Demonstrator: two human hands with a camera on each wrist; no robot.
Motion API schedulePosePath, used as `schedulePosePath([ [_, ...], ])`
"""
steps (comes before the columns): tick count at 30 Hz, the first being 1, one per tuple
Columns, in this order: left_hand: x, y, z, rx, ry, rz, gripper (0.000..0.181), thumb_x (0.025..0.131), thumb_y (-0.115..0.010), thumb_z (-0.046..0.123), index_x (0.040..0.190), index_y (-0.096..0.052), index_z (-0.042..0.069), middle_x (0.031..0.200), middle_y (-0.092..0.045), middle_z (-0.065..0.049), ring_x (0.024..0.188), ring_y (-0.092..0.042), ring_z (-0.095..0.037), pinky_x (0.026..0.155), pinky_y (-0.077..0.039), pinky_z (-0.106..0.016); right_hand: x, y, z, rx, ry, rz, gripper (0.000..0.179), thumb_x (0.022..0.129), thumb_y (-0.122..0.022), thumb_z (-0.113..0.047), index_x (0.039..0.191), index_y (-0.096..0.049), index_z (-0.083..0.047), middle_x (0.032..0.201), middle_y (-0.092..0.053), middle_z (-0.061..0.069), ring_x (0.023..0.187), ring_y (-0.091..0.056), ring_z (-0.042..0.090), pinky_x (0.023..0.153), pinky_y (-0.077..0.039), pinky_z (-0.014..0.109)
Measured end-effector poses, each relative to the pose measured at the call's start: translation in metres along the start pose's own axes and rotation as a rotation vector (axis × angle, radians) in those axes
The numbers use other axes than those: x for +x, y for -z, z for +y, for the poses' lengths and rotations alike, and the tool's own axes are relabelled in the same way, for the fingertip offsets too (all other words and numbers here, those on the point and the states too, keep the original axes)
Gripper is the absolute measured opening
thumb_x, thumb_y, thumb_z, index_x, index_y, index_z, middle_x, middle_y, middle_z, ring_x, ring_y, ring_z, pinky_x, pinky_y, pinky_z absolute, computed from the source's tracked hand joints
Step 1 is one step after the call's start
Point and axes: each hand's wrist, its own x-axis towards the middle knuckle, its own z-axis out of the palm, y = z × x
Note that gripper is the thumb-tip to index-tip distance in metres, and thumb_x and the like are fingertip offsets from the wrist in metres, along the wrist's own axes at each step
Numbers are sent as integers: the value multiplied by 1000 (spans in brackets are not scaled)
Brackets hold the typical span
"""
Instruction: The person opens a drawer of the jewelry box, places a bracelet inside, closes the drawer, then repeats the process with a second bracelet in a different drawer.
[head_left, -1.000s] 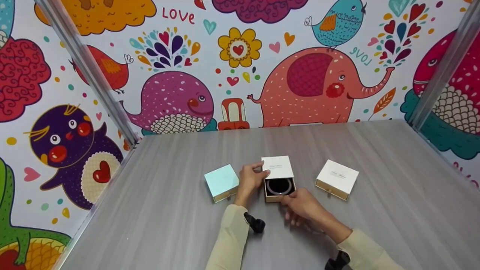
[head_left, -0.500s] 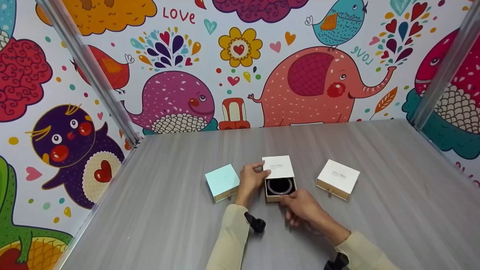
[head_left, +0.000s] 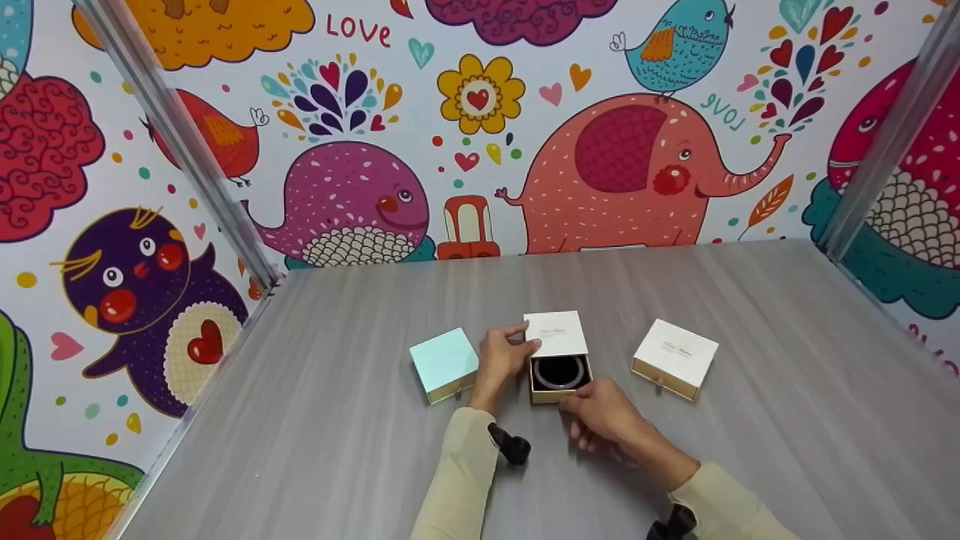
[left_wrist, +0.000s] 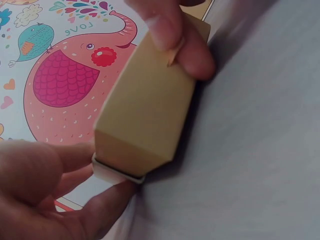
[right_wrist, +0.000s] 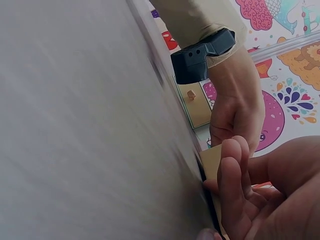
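Note:
At the middle of the table stands a white-topped gift box (head_left: 555, 334), its gold drawer (head_left: 545, 397) pulled partway out toward me. Inside lies a pale ring-shaped bangle (head_left: 539, 375) on a black lining. My left hand (head_left: 501, 358) grips the box's outer sleeve (left_wrist: 116, 173) from the left side. With thumb and finger, my right hand (head_left: 606, 411) pinches the small ribbon tab (left_wrist: 172, 54) on the drawer front, as the left wrist view shows. The right hand's other fingers (right_wrist: 231, 187) are curled beneath.
A light-blue box (head_left: 444, 361) with a gold front stands just left of my left hand. Further right is another white box (head_left: 675, 352), turned at an angle, with its drawer shut. A patterned wall (head_left: 360, 195) borders the grey table (head_left: 337, 450) at the back.

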Motion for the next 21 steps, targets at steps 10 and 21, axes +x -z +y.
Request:
schedulePosePath([
  [10, 2, -1, 1, 17, 22, -11, 40, 85, -79, 15, 124, -71, 9, 110, -76, -17, 92, -71, -18, 77, -55, -28, 2, 0, 0, 36, -12, 0, 18, 93, -61, -10, 94, -74, 3, 46, -56, -2, 34, -50, 4, 37, -44, 21],
  [21, 3, -1, 0, 21, 40, -13, 40, 85, -79, 16, 124, -71, 10, 111, -76, -16, 94, -71, -18, 80, -56, -29, 6, -1, -1, 27, -9, 8, 18, 92, -61, -9, 88, -74, 3, 46, -56, -3, 35, -50, 5, 38, -44, 21],
])
